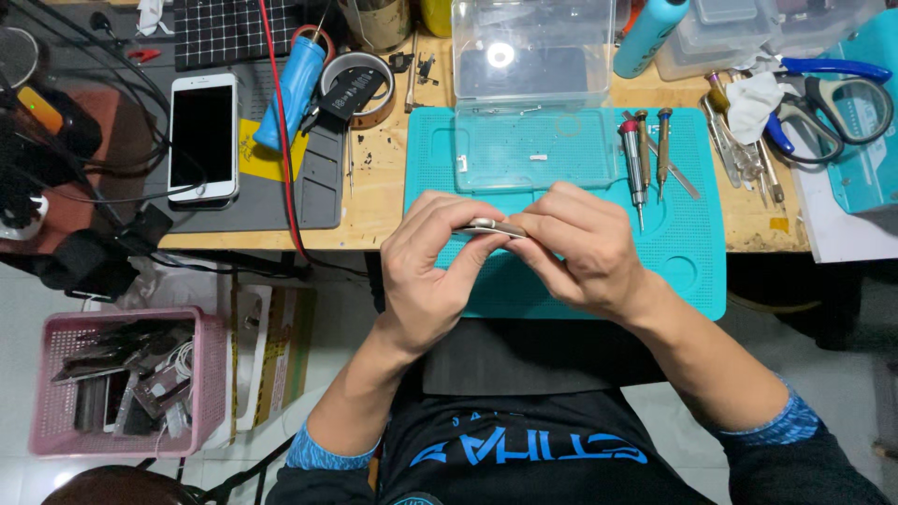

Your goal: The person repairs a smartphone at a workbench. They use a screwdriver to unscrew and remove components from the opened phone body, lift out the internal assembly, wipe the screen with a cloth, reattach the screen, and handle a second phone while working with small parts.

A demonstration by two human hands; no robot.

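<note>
Both hands meet mid-frame over the teal mat [697, 281]: left hand [430, 271] and right hand [580, 248] pinch a thin silver phone part [494, 226] edge-on. Too much squeeze could bend it; a slip drops it off the worktop [374, 201] edge.

Both hands' fingers [486, 245] around a thin silver part [490, 226] above teal mat [692, 243]

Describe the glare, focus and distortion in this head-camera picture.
Head view: a bright round glare spot sits on the clear box lid; hands, left hand and right hand, and the teal mat look sharp, evenly lit; the bench edge bows slightly, wide-lens distortion; dark cables at left lose detail in shadow.
</note>
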